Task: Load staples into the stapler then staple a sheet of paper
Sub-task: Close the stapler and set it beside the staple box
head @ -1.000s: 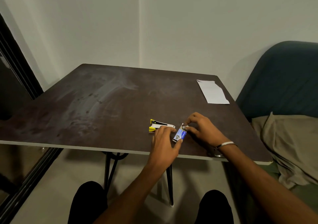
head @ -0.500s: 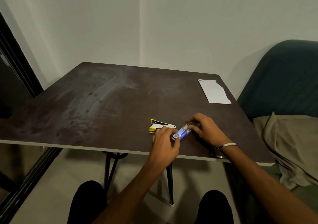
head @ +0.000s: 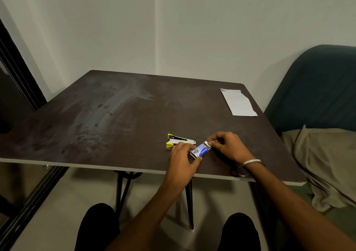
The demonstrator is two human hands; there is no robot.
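A small blue staple box (head: 200, 151) lies just above the dark table (head: 115, 119) near its front edge. My left hand (head: 183, 158) pinches the box at its near end between thumb and fingers. My right hand (head: 227, 146) pinches the pale inner tray at the box's far end. A white stapler with yellow ends (head: 178, 141) lies on the table just left of the box, touched by no hand. A white sheet of paper (head: 238, 102) lies flat at the table's far right corner.
A dark blue chair back (head: 317, 88) with a beige cloth (head: 327, 164) stands right of the table. A black frame (head: 17, 81) runs down the left side. My knees (head: 100, 227) show below the table's front edge.
The staple box has turned from nearly upright to lying more level between my hands. My right hand has shifted to its far end, where the pale inner tray shows.
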